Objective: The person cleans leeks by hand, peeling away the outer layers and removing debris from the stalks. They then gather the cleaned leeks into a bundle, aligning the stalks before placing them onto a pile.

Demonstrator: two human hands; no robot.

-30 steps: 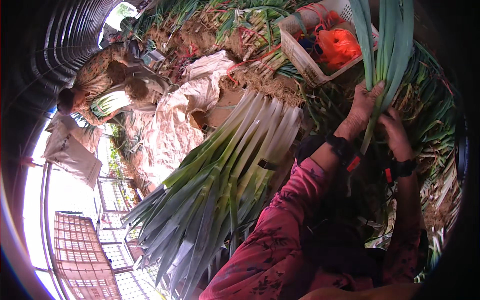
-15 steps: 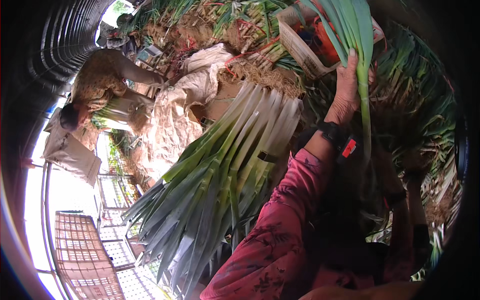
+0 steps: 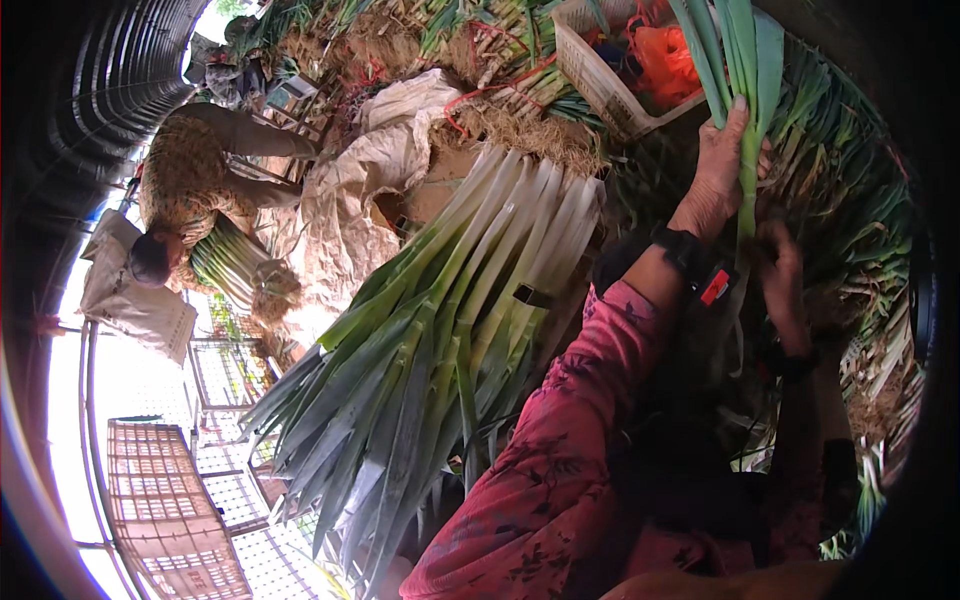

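Note:
My left hand (image 3: pixel 718 160) is closed around a leek (image 3: pixel 748 90), its broad green leaves pointing up and its paler stem hanging below my fingers. My right hand (image 3: pixel 782 272) is beside the lower end of that stem, fingers curled in toward it. Shadow hides what, if anything, those fingers pinch. A thin pale strip (image 3: pixel 740 325) dangles below the stem. To the left of my left arm lies a large pile of leeks (image 3: pixel 455 280), white stems and roots at the far end, dark green leaves fanning toward me.
A pale plastic crate (image 3: pixel 602 85) holding an orange-red bag (image 3: pixel 665 65) stands beyond my left hand. More leeks (image 3: pixel 830 170) are heaped at the right. Crumpled sacking (image 3: pixel 345 185) lies at the far left, where another person (image 3: pixel 195 175) bends over a leek bundle (image 3: pixel 235 262).
My right hand has come up from the shadow to the leek's lower stem. My left hand and the leek sit slightly farther right in view. The other person's arm has shifted.

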